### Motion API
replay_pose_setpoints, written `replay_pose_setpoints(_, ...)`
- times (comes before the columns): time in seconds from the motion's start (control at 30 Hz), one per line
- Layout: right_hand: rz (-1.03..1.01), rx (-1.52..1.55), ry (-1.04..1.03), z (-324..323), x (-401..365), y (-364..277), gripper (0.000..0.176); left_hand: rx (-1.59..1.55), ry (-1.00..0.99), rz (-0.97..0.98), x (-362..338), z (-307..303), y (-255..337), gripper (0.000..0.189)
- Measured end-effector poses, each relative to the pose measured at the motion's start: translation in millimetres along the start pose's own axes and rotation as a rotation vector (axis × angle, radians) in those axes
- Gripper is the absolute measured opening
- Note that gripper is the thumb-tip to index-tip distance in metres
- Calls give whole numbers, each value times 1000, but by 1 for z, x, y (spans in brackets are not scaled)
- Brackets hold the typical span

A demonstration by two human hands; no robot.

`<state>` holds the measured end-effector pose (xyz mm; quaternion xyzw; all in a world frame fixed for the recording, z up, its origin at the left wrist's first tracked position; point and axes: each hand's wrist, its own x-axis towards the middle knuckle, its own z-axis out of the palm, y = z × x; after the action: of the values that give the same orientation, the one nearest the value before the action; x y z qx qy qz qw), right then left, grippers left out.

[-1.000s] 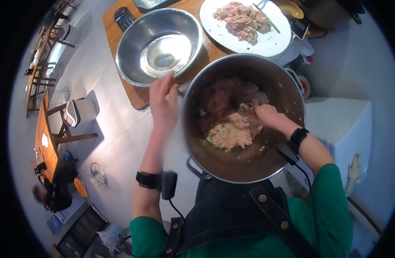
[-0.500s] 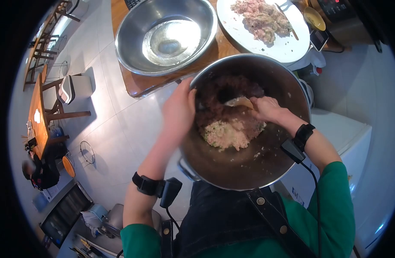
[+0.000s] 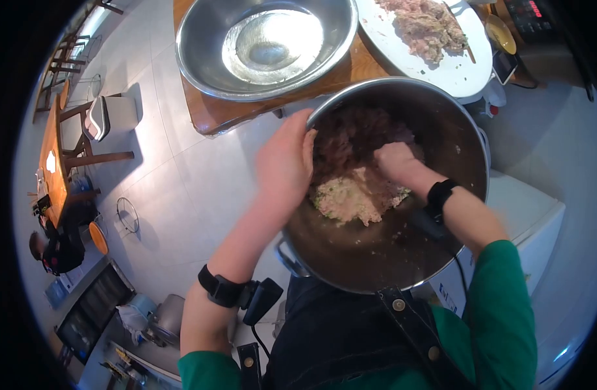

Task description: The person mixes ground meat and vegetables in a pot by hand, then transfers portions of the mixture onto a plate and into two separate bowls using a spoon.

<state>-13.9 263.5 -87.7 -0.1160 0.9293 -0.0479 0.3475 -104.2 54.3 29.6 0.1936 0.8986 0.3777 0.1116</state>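
A deep metal pot (image 3: 383, 260) stands tilted against the front of my apron. Minced meat fills its far side: a pale heap flecked with green (image 3: 350, 198) and a darker reddish mass (image 3: 350, 133) behind it. My left hand (image 3: 287, 159) is closed over the pot's left rim, thumb on the inside. Down inside the pot, my right hand (image 3: 399, 162) is a fist at the meat. The pale scoop-like tool seen in it half a second ago is now hidden by the hand and meat.
A large steel basin (image 3: 207, 65) and a white plate (image 3: 409, 71) of minced meat sit on the wooden table (image 3: 211, 114) beyond the pot. A small yellow dish (image 3: 500, 36) lies farther right. A white cabinet (image 3: 526, 201) stands right of the pot; a person (image 3: 61, 250) is far left.
My right hand has pushed deeper into the meat, and the scoop has gone out of sight. The view has shifted slightly, with the pot a little farther right in it.
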Motion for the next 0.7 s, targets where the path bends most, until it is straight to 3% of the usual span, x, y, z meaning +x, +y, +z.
replay_pose_setpoints(0.07, 119, 207, -30, 13, 18, -14, 17, -1, -28, -23, 3, -1, 0, 25)
replay_pose_setpoints(0.17, 120, 229, -35, 31, 44, -40, 17, 8, -68, -50, 2, 0, -2, 25)
replay_pose_setpoints(0.27, -58, 238, 74, 30, 47, -57, 20, 9, -31, -25, 5, 3, -6, 25)
replay_pose_setpoints(0.4, -160, 78, 63, -2, 3, -59, 19, -14, -5, 7, 5, 2, -2, 26)
replay_pose_setpoints(0.47, 203, 416, -275, -19, -13, -50, 18, -6, -15, 11, 6, 1, -2, 26)
replay_pose_setpoints(0.53, -87, 48, -53, -38, -33, -18, 17, -1, -32, -10, 4, 1, -3, 27)
replay_pose_setpoints(0.6, 109, -46, 31, -41, -25, 18, 18, -29, -10, 39, 3, 2, -7, 27)
replay_pose_setpoints(0.67, 17, 52, 187, -24, -12, 48, 12, -46, -9, 26, 3, 3, -6, 28)
replay_pose_setpoints(0.7, 9, -81, 161, -28, -2, 42, 12, -68, -11, 20, 3, 3, -4, 28)
